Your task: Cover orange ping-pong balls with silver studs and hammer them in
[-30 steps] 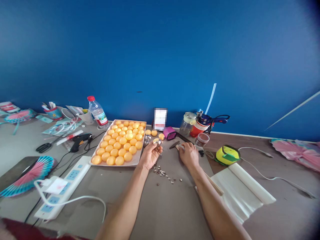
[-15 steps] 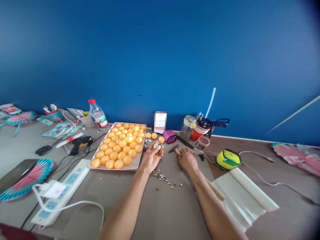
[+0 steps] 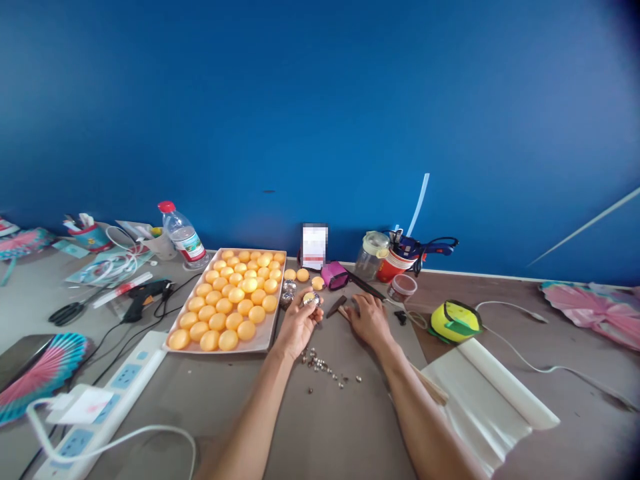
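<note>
In the head view my left hand is closed around an orange ball partly covered with shiny silver pieces. My right hand rests palm down on the table, fingers slightly apart and bent. Beneath it runs a thin wooden stick, whose far end shows by the fingertips; no grip on it is visible. Small silver beads lie scattered between my forearms. Just beyond my left hand are silver-covered balls and a few plain orange balls. A short dark brown strip lies between my hands.
A white tray of orange balls stands left. Behind are a water bottle, phone, purple pouch, jar and red cup. A power strip, glue gun and white sheet flank my arms.
The view has shifted slightly, so the table things at left sit further left. My left hand has turned the ball a little; my right hand has moved slightly forward along the stick.
</note>
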Action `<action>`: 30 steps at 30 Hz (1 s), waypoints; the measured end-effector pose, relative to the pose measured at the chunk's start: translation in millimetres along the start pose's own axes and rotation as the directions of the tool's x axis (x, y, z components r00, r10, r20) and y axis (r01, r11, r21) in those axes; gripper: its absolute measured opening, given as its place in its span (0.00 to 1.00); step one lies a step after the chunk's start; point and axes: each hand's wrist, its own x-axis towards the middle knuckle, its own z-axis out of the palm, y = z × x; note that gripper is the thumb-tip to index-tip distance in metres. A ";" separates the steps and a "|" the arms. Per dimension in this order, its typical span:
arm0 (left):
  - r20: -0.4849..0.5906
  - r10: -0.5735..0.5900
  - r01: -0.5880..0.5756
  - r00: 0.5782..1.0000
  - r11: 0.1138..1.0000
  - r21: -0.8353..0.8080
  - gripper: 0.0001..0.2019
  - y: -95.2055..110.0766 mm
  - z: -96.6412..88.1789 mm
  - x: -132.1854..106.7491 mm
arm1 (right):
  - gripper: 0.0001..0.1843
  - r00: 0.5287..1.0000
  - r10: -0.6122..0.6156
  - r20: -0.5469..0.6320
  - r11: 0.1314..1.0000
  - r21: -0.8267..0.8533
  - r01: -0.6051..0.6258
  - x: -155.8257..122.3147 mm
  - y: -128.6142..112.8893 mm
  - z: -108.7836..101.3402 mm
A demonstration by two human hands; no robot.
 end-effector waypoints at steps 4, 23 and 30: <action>-0.001 0.010 -0.010 1.000 1.000 -0.006 0.23 1.1 0.6 0.3 | 0.18 1.000 0.006 0.012 1.000 -0.008 -0.006 -0.5 1.5 5.8; -0.091 0.130 -0.126 0.987 0.991 0.045 0.23 -3.2 -10.6 5.8 | 0.20 0.996 0.041 0.076 0.997 -0.075 -0.035 9.9 9.4 12.6; -0.046 0.126 -0.124 0.991 0.991 0.045 0.22 0.5 -8.7 3.6 | 0.23 0.984 0.073 0.164 0.988 -0.146 -0.049 45.6 1.3 -1.6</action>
